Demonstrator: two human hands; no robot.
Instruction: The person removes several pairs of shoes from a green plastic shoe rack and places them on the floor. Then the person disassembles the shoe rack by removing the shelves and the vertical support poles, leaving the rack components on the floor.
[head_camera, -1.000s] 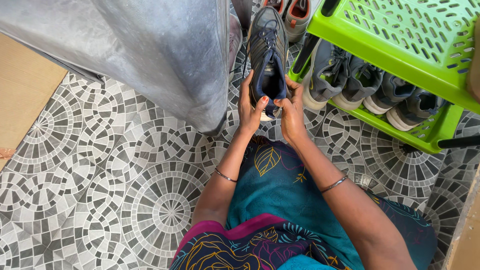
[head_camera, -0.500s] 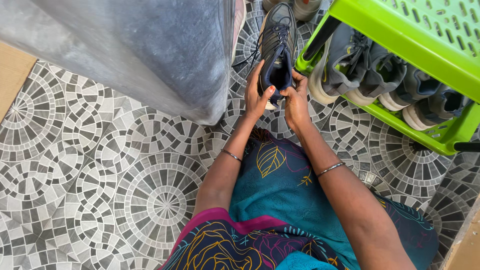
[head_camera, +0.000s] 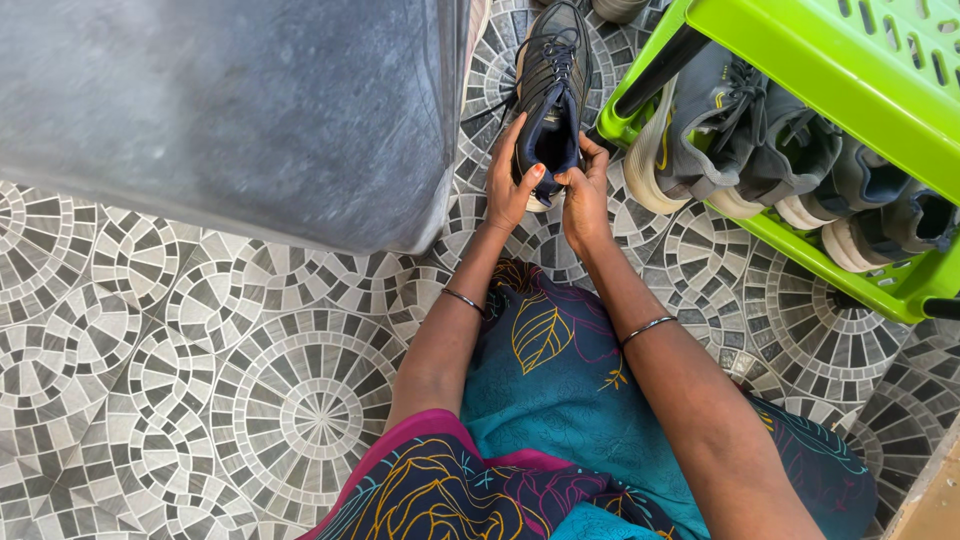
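Head view: left hand and right hand grip navy sneaker beside green rack.

Bright, even daylight; soft shadows. Grey plastic sheet upper left blurred, faint sheen. Floor tiles sharp.

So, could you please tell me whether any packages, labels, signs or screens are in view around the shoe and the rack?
None that I can make out: no package, label, sign or screen. Both hands, left hand and right hand, hold a dark navy lace-up sports shoe beside a lime-green plastic shoe rack holding grey sports shoes on the patterned grey tiled floor.
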